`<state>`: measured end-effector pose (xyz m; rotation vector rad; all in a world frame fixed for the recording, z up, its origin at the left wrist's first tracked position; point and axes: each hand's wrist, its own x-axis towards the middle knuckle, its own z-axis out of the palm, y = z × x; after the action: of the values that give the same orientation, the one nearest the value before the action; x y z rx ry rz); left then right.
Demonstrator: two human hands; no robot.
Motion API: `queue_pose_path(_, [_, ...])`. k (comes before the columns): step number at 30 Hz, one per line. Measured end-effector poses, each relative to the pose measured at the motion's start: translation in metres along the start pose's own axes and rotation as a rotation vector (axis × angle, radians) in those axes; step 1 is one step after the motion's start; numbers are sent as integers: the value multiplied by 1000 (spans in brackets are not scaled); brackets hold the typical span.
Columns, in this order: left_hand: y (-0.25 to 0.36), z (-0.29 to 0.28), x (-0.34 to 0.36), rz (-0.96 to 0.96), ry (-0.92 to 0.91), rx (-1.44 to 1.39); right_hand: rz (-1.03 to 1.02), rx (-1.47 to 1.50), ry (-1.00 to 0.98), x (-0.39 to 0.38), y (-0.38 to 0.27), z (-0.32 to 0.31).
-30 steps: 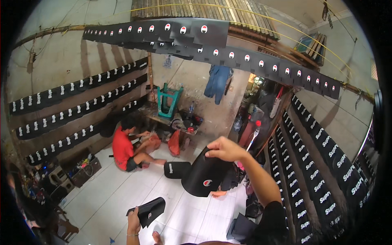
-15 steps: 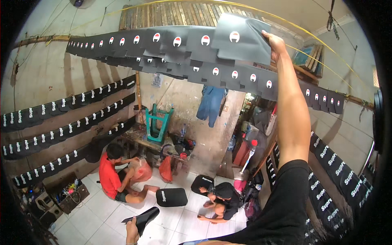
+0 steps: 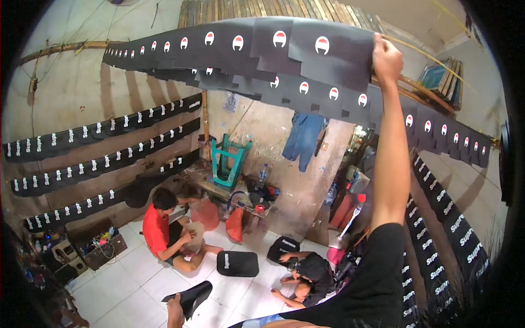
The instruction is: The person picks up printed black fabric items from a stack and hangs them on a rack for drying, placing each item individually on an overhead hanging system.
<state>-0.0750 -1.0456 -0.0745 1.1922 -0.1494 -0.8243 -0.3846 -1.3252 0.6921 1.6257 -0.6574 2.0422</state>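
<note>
High overhead, my right hand (image 3: pixel 387 59) pinches the right edge of a dark printed sheet (image 3: pixel 339 63) with a red and white emblem. That sheet lies flat against the right end of a long overlapping row of matching sheets (image 3: pixel 224 61), draped along a line. Low in the picture, my left hand (image 3: pixel 175 311) grips a black sheet (image 3: pixel 192 298), or a small stack of them; I cannot tell which. Below and behind the upper row hangs a second row of emblem sheets (image 3: pixel 320 101).
On the white tiled floor (image 3: pixel 153 284) a person in red (image 3: pixel 158 232) and a person in black (image 3: pixel 317 276) sit near a black padded piece (image 3: pixel 238 264). Rows of black printed pieces (image 3: pixel 104 131) line both walls. A green stool (image 3: pixel 229 161) stands upside down on a bench.
The sheet at my right hand, bent and lifted before, now hangs flat in line with the row. My right hand has moved slightly right. The person in red now handles a pale piece.
</note>
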Motion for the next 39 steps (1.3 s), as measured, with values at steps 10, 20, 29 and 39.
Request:
queue_pose_path(10, [59,79,-8,-209,-364,-2,890,144,-1946,-629,3,-102])
queue_pose_path(20, [61,47,32,-248,-685,72,857,804,-1504,-574,-72,-86])
queue_pose_path(29, [128,33,16,-214,-988,-40,-2,374,-1002,-144,-151,-52])
queue_pose_path(39, [101,29,2,-307,-818,-105,572,615,-498,63,-18,-84])
